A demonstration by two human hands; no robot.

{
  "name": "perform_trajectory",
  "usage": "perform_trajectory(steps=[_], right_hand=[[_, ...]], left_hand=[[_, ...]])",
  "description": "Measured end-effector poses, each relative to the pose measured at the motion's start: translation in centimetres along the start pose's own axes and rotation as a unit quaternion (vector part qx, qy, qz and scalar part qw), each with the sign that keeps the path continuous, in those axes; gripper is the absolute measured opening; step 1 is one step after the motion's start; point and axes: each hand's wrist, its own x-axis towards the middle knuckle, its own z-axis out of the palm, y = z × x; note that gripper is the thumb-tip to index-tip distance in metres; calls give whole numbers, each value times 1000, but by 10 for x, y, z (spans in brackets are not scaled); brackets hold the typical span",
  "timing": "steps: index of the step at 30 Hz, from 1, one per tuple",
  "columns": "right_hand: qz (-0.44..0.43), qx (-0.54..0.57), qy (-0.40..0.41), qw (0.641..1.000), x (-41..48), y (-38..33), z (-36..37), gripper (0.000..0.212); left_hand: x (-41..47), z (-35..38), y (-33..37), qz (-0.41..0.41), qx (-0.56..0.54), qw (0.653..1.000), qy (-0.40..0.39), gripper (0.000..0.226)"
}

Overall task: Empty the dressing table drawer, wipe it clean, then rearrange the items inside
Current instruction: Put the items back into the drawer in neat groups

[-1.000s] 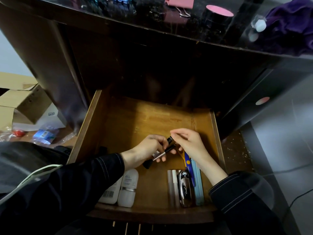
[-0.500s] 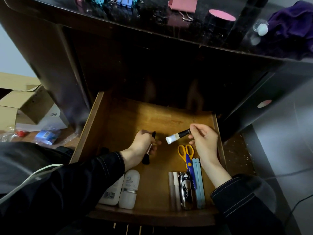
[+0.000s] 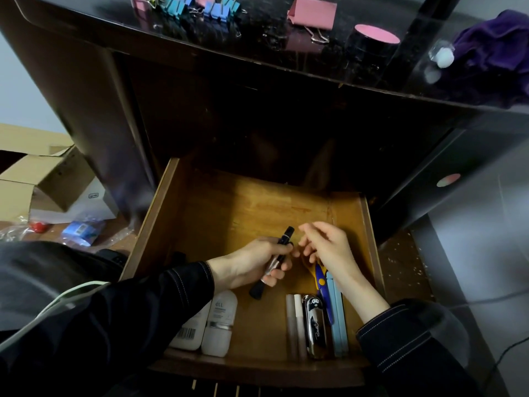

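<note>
Though tilted, stick (image 3: 283, 241) in left hand (image 3: 249, 266)

Head camera, seemingly close above drawer (image 3: 257, 207).

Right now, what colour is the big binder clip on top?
The big binder clip is pink; head view.

Bare wood is showing across the back half of the drawer (image 3: 243, 207), leaving room to reach in from above. The table top (image 3: 86, 24) is overhanging the drawer's back edge. Two white bottles (image 3: 213, 325) are lying in its front left corner. Pale tubes (image 3: 294, 319), a black case (image 3: 315, 325), scissors (image 3: 322, 282) and a blue strip (image 3: 338, 310) are filling its front right. A bare lane is running between them. The left hand (image 3: 252, 265), gripping a black brush (image 3: 286, 236), and the right hand (image 3: 329, 247) are occupying its middle.
</note>
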Motion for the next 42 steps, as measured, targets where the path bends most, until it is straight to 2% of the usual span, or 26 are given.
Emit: perform_trajectory(steps=[4,7,11,13,17,20,22,24,26,28,29,31,34,35,36,38,42], right_hand=[[50,0,-103,993,-3,-5,6,19],[19,-30,-125,991,-3,-7,6,16],[32,20,-121,992,-2,-5,5,10],[39,59,-86,994,0,-3,5,7],[45,65,-14,997,3,-1,1,3],[-8,12,21,1000,1,0,3,7],[-110,-86,19,990,-4,1,4,16],[-208,-252,-56,943,-12,2,6,20],[-250,-390,-162,871,-19,7,11,19],[-263,-456,-256,811,-22,16,15,16],[-252,-467,-286,798,-23,18,16,13],[-217,-453,-273,821,-19,17,14,5],[-188,-432,-124,873,-7,15,12,3],[-170,-435,-89,880,-4,15,13,12],[-148,-447,-80,879,-1,16,16,25],[-120,-493,-111,855,3,21,22,41],[-151,-518,-160,827,3,28,30,42]], left_hand=[[-2,-3,6,-6,-54,998,11,22],[-2,-2,7,-1,-75,997,29,23],[-2,-3,9,-3,-69,996,58,26],[0,-4,10,-1,-72,991,109,22],[7,-18,8,29,-41,957,286,19],[6,-31,7,34,-79,945,314,20],[5,-31,9,28,-93,944,314,18],[4,-28,11,31,-92,945,314,18],[5,-26,13,31,-96,944,315,19],[4,-25,13,27,-103,944,314,19],[3,-25,14,28,-106,943,313,20],[2,-26,15,32,-110,942,315,20],[1,-23,15,35,-107,942,315,21],[1,-22,14,36,-105,943,315,21],[0,-21,14,34,-103,943,314,21],[0,-19,14,29,-101,945,310,20],[-2,-18,16,23,-93,946,309,20]])
